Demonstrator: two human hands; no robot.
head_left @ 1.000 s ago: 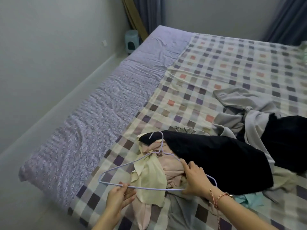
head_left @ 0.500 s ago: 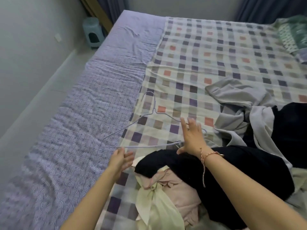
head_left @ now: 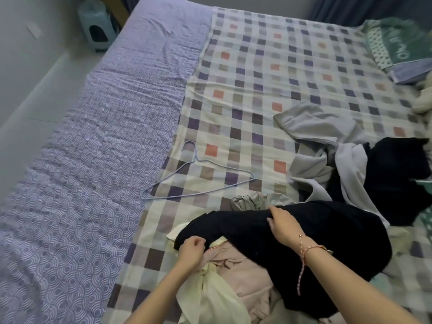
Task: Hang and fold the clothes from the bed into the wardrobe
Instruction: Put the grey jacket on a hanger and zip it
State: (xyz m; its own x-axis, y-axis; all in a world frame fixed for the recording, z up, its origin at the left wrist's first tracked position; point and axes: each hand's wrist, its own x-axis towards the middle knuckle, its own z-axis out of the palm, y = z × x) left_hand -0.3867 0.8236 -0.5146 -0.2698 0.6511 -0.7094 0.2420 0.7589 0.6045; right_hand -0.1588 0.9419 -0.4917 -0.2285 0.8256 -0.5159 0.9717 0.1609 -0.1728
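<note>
"How far along was it?"

"Barely begun. The thin pale-blue wire hanger [head_left: 198, 181] lay bare on the checked bedsheet [head_left: 257, 90]. The left hand [head_left: 190, 250] pinched the crumpled black cloth garment [head_left: 304, 249] at its near edge, and the right hand [head_left: 284, 226] curled over its top fold."

"And the rest?"

"The pink garment [head_left: 245, 277] and grey garment [head_left: 315, 127] lay unfolded. I saw no wardrobe."

Beyond your grip on the black garment [head_left: 257, 230], the checked sheet [head_left: 257, 73] lies open — only the wire hanger [head_left: 196, 160] lies flat there, ahead of your left hand [head_left: 190, 250]. Right of the grip, heaped grey clothes [head_left: 315, 127] block the way — pink and yellow clothes [head_left: 245, 274] pack the space beneath.
</note>
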